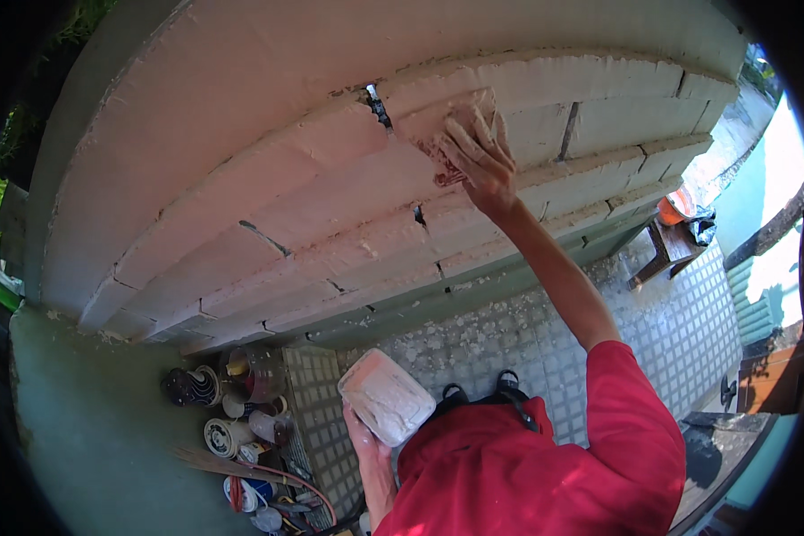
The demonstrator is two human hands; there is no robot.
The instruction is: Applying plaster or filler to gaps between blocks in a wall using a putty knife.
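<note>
My right hand (481, 156), coated in whitish plaster, reaches up to the block wall (286, 116). Its fingers hold a flat, plaster-smeared spreader (444, 161) with a reddish part against the wall's face; its exact shape is partly hidden. Dark gaps show between the blocks, one with light through it just left of the hand. Low in front of my body, my left hand (363, 438) grips a rectangular plastic tub (387, 397) from its left and underside. White plaster fills the tub and coats its rim.
Paint cans and buckets (226, 438) crowd the floor at the lower left, beside a wooden board (223, 464) and a reddish hose. A small wooden bench (665, 255) stands at right with an orange bucket (676, 207). Plaster crumbs litter the tiled floor (545, 317).
</note>
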